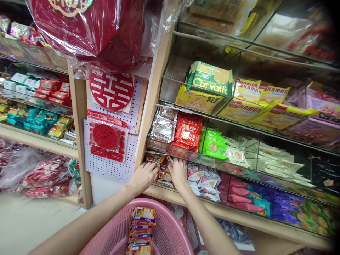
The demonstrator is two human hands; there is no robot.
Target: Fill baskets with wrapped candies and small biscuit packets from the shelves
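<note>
My left hand (145,177) reaches into the left compartment of the bottom shelf row, fingers curled over small orange-and-blue snack packets. Beside it, my right hand (179,173) is in the same compartment, its fingers closed at a tilted packet (170,162); the fingertips are partly hidden. More of these wrapped snack packets (164,176) lie between the two hands. Below my arms sits a pink plastic basket (111,226), and a row of the same kind of packets (140,230) lies stacked inside it.
White-and-pink packets (205,182) fill the neighbouring compartment. Above, a clear shelf front (183,151) overhangs the hands, with silver, red and green packets behind it. A wooden upright (152,81) stands to the left. A large red wrapped package (87,32) hangs at upper left.
</note>
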